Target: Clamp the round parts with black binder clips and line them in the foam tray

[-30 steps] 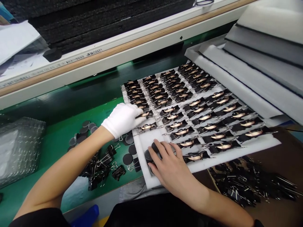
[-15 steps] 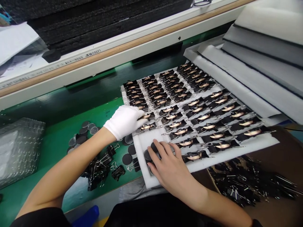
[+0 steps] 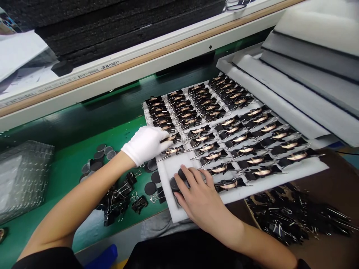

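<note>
A white foam sheet (image 3: 280, 175) lies in front of me, covered with rows of black binder clips, each clamped on a copper-coloured piece (image 3: 218, 127). My left hand (image 3: 146, 144), in a white glove, has its fingers curled on one clipped piece (image 3: 172, 150) at the sheet's left edge. My bare right hand (image 3: 200, 196) lies with fingers spread on black round discs (image 3: 174, 184) at the sheet's near left corner.
Loose black and clear discs (image 3: 98, 157) and a heap of binder clips (image 3: 120, 198) lie on the green bench at left. A box of more clips (image 3: 294, 218) is at lower right. Stacked white foam sheets (image 3: 308, 74) rise at right; clear plastic trays (image 3: 22, 175) at far left.
Both hands stay almost where they were; the view has shifted slightly, and my left hand has slid a little nearer along the sheet's left edge.
</note>
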`<control>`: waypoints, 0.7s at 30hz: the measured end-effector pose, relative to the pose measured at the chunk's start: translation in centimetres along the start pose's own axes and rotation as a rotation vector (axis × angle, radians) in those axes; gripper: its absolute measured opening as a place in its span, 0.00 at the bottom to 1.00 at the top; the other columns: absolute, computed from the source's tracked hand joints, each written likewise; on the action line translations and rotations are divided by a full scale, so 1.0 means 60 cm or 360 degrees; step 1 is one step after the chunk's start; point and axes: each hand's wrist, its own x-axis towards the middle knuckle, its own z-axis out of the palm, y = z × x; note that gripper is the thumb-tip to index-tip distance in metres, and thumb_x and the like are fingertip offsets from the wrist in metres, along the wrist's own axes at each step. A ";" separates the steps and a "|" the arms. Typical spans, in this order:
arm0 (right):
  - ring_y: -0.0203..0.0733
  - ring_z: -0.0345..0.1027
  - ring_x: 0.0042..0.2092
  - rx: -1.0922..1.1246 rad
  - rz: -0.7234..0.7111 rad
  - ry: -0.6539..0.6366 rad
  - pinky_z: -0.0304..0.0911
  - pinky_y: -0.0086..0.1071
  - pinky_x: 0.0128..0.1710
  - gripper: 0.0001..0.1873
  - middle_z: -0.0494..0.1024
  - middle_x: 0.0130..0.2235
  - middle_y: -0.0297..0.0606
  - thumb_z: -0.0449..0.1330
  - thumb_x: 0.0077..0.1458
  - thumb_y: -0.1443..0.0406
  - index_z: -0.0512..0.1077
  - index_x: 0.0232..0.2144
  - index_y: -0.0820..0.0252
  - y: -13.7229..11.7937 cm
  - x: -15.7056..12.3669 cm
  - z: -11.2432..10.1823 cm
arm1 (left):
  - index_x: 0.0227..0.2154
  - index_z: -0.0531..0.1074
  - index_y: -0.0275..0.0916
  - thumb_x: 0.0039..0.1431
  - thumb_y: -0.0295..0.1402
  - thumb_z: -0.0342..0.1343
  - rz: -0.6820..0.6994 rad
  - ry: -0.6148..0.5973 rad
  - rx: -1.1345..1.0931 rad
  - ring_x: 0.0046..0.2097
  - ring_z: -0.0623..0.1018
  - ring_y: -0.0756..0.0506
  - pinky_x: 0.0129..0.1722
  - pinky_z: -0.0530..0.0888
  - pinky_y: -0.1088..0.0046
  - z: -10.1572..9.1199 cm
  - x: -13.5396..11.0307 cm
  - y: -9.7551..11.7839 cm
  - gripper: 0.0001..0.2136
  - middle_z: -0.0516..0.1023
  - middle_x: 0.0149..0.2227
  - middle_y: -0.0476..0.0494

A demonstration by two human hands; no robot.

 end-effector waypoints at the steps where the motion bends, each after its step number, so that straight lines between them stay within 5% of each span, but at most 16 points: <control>1: 0.61 0.64 0.59 -0.0002 0.0002 0.0002 0.49 0.55 0.60 0.22 0.71 0.63 0.55 0.52 0.71 0.56 0.72 0.59 0.63 0.000 0.000 0.000 | 0.41 0.81 0.42 0.71 0.45 0.51 -0.0006 -0.0012 0.0025 0.40 0.82 0.40 0.37 0.67 0.65 0.003 0.000 0.001 0.17 0.84 0.38 0.43; 8: 0.60 0.64 0.60 -0.0009 -0.0001 -0.0010 0.48 0.55 0.61 0.22 0.71 0.64 0.55 0.51 0.72 0.56 0.72 0.59 0.62 -0.001 -0.002 0.001 | 0.41 0.80 0.40 0.72 0.47 0.48 0.0092 0.0009 0.0225 0.39 0.81 0.39 0.33 0.63 0.64 0.010 0.003 0.002 0.19 0.82 0.38 0.42; 12: 0.61 0.64 0.59 -0.0013 0.0006 -0.0020 0.48 0.55 0.61 0.22 0.72 0.63 0.55 0.50 0.72 0.57 0.72 0.59 0.62 0.000 -0.001 0.001 | 0.41 0.79 0.40 0.74 0.50 0.41 0.0062 0.0194 0.0203 0.38 0.80 0.40 0.35 0.64 0.63 -0.005 -0.013 0.015 0.24 0.79 0.35 0.42; 15: 0.60 0.64 0.60 -0.0001 0.0000 -0.0014 0.48 0.55 0.61 0.23 0.71 0.64 0.55 0.50 0.72 0.56 0.71 0.59 0.62 0.000 -0.001 0.002 | 0.39 0.78 0.39 0.70 0.54 0.48 0.0158 0.0252 0.0318 0.39 0.78 0.37 0.35 0.63 0.61 -0.004 -0.031 0.037 0.23 0.77 0.36 0.39; 21: 0.60 0.64 0.60 0.0024 0.0006 0.0007 0.48 0.55 0.61 0.23 0.70 0.64 0.55 0.51 0.72 0.56 0.71 0.59 0.63 0.001 -0.002 0.003 | 0.33 0.75 0.39 0.71 0.39 0.50 0.0157 0.0228 0.0379 0.40 0.77 0.38 0.34 0.60 0.61 0.014 -0.052 0.049 0.14 0.75 0.34 0.39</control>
